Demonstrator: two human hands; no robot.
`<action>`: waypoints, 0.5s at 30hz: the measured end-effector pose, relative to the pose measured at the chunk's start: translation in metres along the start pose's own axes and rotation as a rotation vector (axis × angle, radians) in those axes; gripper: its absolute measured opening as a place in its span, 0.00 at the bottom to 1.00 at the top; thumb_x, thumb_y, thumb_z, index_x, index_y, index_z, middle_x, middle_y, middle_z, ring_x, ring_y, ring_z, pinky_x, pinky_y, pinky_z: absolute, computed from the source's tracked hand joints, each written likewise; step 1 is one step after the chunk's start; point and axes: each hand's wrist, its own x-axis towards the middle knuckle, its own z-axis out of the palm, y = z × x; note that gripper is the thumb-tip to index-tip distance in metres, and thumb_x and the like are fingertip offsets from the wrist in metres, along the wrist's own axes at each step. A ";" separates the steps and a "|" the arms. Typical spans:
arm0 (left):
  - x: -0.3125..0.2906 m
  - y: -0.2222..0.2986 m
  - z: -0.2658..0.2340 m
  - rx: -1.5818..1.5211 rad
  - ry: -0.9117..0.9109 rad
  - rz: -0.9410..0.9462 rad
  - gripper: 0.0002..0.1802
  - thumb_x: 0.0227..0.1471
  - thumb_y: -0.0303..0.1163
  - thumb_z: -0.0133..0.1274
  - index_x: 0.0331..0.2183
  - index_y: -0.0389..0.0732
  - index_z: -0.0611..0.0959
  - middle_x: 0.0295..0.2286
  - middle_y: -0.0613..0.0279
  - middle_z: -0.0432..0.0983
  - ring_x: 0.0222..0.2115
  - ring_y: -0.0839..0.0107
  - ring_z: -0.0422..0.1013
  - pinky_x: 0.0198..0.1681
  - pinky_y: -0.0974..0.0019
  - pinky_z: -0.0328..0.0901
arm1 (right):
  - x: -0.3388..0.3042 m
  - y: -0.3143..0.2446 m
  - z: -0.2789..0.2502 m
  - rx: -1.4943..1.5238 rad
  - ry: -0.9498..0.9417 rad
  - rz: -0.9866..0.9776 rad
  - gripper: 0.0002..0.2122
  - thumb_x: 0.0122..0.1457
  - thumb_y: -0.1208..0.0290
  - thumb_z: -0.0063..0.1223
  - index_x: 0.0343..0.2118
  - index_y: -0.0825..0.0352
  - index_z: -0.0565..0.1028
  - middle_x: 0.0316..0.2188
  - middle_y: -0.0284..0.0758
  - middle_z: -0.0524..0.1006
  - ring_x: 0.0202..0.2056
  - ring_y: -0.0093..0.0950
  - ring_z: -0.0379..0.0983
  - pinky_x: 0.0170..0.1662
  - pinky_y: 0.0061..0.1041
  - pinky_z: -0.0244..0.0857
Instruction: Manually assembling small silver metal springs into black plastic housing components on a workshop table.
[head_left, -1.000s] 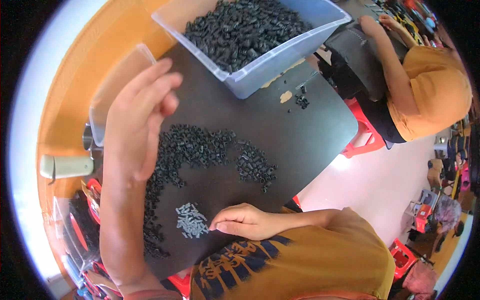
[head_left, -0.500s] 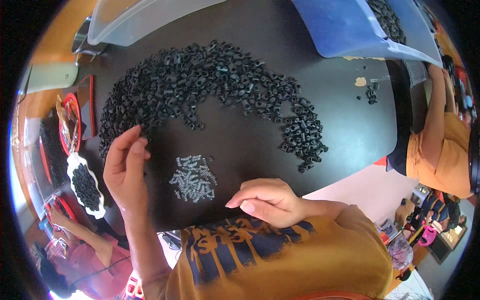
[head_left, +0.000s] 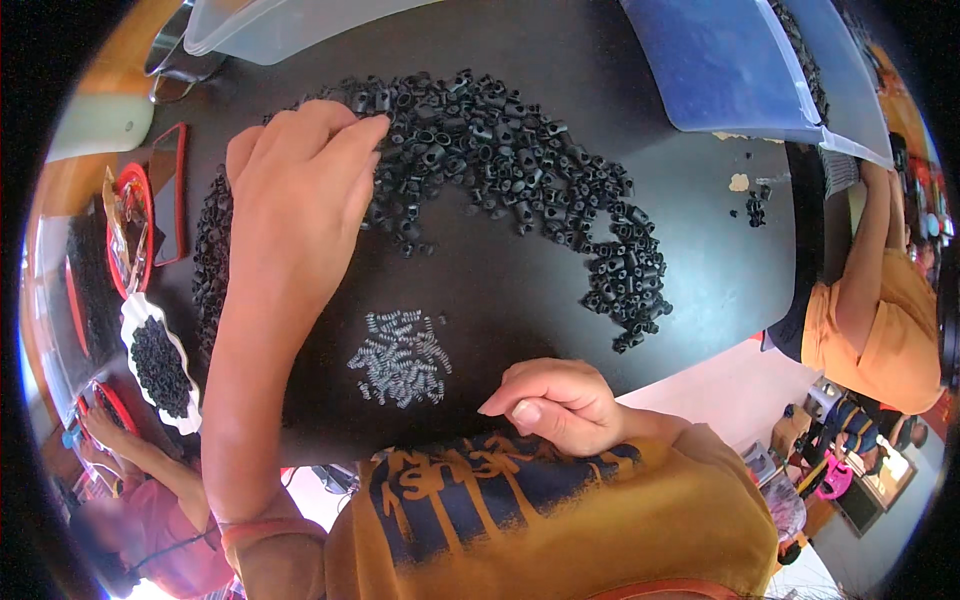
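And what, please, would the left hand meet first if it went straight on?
The left hand would likely meet the small, black, hollow pieces heaped ahead, though its height above them is unclear.

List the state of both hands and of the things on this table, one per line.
Left hand: over the black pieces, fingers bent, grip hidden
Right hand: loosely curled, inside hidden
Black pieces: loose, spread in an arc
Springs: loose, in a small heap
White dish: holding black pieces
Blue bin: holding black pieces, partly out of frame
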 end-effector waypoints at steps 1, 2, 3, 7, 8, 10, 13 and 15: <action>0.001 0.000 0.001 -0.001 -0.003 0.001 0.11 0.41 0.24 0.54 0.32 0.41 0.80 0.28 0.62 0.72 0.31 0.62 0.68 0.39 0.62 0.57 | 0.000 0.000 0.000 0.002 0.003 0.001 0.07 0.59 0.76 0.45 0.37 0.71 0.73 0.25 0.38 0.74 0.24 0.31 0.70 0.28 0.27 0.62; 0.000 0.000 0.001 0.005 -0.020 -0.005 0.10 0.41 0.25 0.54 0.32 0.41 0.80 0.28 0.62 0.72 0.31 0.62 0.68 0.39 0.62 0.57 | 0.001 0.000 0.000 0.014 0.001 -0.017 0.07 0.59 0.76 0.45 0.37 0.71 0.73 0.25 0.38 0.74 0.24 0.31 0.70 0.28 0.27 0.62; 0.001 -0.001 0.001 0.013 -0.036 -0.010 0.10 0.41 0.25 0.54 0.32 0.42 0.80 0.28 0.62 0.72 0.31 0.62 0.68 0.39 0.62 0.57 | 0.001 0.000 -0.001 0.025 -0.001 -0.036 0.07 0.59 0.76 0.45 0.37 0.71 0.73 0.26 0.38 0.74 0.24 0.31 0.70 0.28 0.27 0.62; -0.002 0.003 -0.007 0.047 -0.088 -0.031 0.10 0.42 0.25 0.54 0.32 0.42 0.79 0.28 0.61 0.72 0.31 0.60 0.68 0.39 0.61 0.58 | 0.001 -0.002 -0.002 0.020 -0.001 -0.026 0.07 0.59 0.76 0.45 0.37 0.71 0.73 0.26 0.39 0.74 0.25 0.31 0.70 0.28 0.26 0.63; -0.005 0.007 -0.011 0.031 -0.053 -0.063 0.10 0.41 0.25 0.54 0.32 0.41 0.79 0.29 0.60 0.73 0.31 0.60 0.68 0.39 0.61 0.58 | 0.001 -0.001 -0.003 0.022 -0.008 -0.034 0.07 0.59 0.77 0.45 0.37 0.71 0.73 0.26 0.39 0.74 0.25 0.31 0.70 0.29 0.26 0.63; -0.014 0.019 -0.017 0.005 -0.022 -0.087 0.09 0.41 0.24 0.55 0.31 0.41 0.79 0.29 0.59 0.73 0.30 0.61 0.68 0.39 0.61 0.59 | 0.001 0.000 -0.004 0.022 -0.002 -0.038 0.07 0.59 0.77 0.44 0.37 0.71 0.73 0.26 0.39 0.74 0.25 0.32 0.70 0.29 0.26 0.63; -0.041 0.049 -0.033 -0.363 -0.095 -0.153 0.14 0.38 0.20 0.57 0.33 0.39 0.80 0.28 0.58 0.73 0.28 0.62 0.68 0.34 0.64 0.62 | 0.001 0.002 -0.004 0.035 0.012 -0.033 0.07 0.58 0.77 0.44 0.37 0.71 0.73 0.26 0.38 0.74 0.26 0.32 0.71 0.30 0.27 0.64; -0.058 0.070 -0.042 -0.590 -0.195 -0.170 0.19 0.34 0.17 0.57 0.35 0.39 0.81 0.28 0.59 0.73 0.27 0.63 0.68 0.30 0.66 0.63 | 0.001 0.002 -0.005 0.000 -0.020 -0.051 0.06 0.58 0.77 0.45 0.37 0.71 0.72 0.27 0.39 0.74 0.28 0.32 0.71 0.31 0.27 0.64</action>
